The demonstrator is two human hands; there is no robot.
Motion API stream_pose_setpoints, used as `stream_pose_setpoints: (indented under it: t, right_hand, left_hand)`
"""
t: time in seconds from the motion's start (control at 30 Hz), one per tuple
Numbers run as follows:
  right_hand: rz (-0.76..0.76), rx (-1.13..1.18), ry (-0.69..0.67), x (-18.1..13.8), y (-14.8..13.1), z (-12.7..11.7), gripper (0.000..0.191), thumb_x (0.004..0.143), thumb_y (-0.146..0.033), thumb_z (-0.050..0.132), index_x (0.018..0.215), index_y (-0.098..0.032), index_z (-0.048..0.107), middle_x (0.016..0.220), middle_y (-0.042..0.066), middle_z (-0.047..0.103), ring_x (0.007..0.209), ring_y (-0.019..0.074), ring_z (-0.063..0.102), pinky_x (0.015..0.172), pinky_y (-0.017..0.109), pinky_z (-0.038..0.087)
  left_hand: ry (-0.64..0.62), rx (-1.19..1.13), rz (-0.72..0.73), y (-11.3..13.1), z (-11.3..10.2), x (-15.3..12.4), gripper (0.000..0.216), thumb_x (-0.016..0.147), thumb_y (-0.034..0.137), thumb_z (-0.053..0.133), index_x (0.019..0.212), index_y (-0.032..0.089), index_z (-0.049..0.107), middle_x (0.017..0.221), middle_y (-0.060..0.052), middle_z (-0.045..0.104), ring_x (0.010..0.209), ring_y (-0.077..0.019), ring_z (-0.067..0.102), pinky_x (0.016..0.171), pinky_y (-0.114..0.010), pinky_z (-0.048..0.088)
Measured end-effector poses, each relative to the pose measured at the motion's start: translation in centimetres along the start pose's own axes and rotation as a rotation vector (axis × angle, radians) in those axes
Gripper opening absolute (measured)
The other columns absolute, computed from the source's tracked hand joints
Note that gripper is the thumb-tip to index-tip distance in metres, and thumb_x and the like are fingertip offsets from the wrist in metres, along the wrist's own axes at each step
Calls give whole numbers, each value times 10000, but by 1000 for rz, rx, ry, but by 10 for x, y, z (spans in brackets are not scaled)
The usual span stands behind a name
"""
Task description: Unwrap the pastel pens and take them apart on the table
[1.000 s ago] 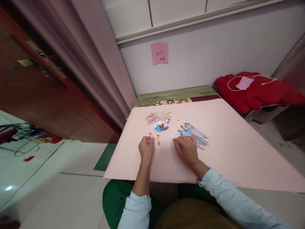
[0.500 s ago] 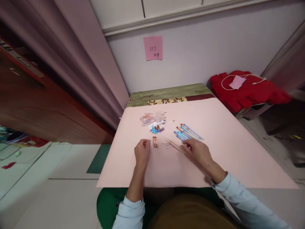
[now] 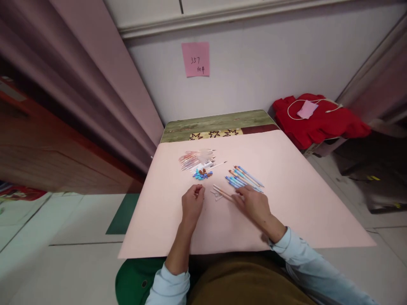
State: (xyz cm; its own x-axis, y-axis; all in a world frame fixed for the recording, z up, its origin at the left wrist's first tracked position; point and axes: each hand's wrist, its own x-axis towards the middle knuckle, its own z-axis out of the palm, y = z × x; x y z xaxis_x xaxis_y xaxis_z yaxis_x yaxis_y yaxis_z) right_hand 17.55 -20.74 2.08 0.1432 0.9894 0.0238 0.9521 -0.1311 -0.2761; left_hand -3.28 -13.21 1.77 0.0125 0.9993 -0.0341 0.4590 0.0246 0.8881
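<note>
My left hand [image 3: 193, 203] is over the paper with its fingertips pinched together. It covers the spot of two short orange-brown pen parts, and I cannot make out what lies in the pinch. My right hand [image 3: 253, 205] has curled fingers at the near ends of slim pale orange pen barrels [image 3: 222, 192], which point away to the left. Small clear pieces [image 3: 218, 196] lie beside these barrels. Past the right fingers is a group of blue and orange pens [image 3: 243, 177]. Beyond my left hand sits a pile of small blue and brown caps [image 3: 202, 174].
Clear-wrapped refills [image 3: 195, 160] lie at the back of the pink paper [image 3: 165, 224] on the table. A red cloth [image 3: 321, 123] with a white cable is at the right. A curtain [image 3: 127, 84] hangs on the left, and a pink note [image 3: 196, 59] is on the wall.
My left hand has moved right over the two short orange-brown pen parts, which are now hidden. My right hand stays by the pale barrels. The whole view has shifted slightly.
</note>
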Motion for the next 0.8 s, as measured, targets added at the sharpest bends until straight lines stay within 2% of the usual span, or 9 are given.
stream_pose_setpoints:
  t: [0.1, 0.2, 0.37, 0.6, 0.7, 0.8]
  right_hand:
    - [85, -17, 50, 0, 19, -4, 211, 935, -375, 510, 959, -241, 671, 919, 34, 673, 680, 145, 604, 548, 270, 306]
    - [140, -76, 13, 0, 32, -10, 193, 914, -374, 534, 919, -233, 666, 898, 31, 673, 669, 150, 602, 541, 270, 292]
    - [89, -134, -52, 1, 23, -16, 170, 892, -377, 573, 883, -233, 662, 903, 36, 675, 732, 175, 635, 542, 263, 291]
    - [26, -200, -91, 3, 15, -14, 182, 905, -271, 520, 872, -186, 677, 885, 91, 691, 708, 196, 655, 528, 271, 315]
    - [73, -184, -66, 5, 15, -18, 188, 879, -260, 522, 848, -182, 690, 859, 100, 709, 688, 207, 651, 536, 277, 321]
    - [139, -14, -37, 6, 13, -29, 182, 837, -339, 565, 792, -224, 699, 767, 54, 712, 671, 202, 636, 550, 276, 321]
  left_hand:
    - [9, -26, 9, -1, -1, 2, 222, 783, 393, 608, 837, 199, 699, 719, -18, 691, 611, -145, 614, 643, -258, 480]
    - [7, -83, -28, -3, 0, 5, 242, 777, 410, 618, 831, 187, 693, 686, -12, 673, 590, -138, 607, 627, -254, 487]
    - [-12, -183, -68, 0, 5, 7, 271, 767, 434, 639, 832, 174, 681, 691, -8, 655, 565, -120, 578, 574, -243, 485]
    - [61, -310, -139, 6, -2, -2, 254, 748, 409, 663, 770, 156, 667, 629, -6, 629, 518, -96, 534, 481, -202, 397]
    - [-44, -436, -205, 9, 9, -7, 280, 714, 408, 702, 807, 147, 665, 654, -13, 654, 456, -62, 464, 448, -194, 358]
    - [-194, -601, -249, 17, 28, -13, 337, 664, 386, 755, 864, 136, 653, 737, -49, 704, 427, -42, 439, 414, -186, 306]
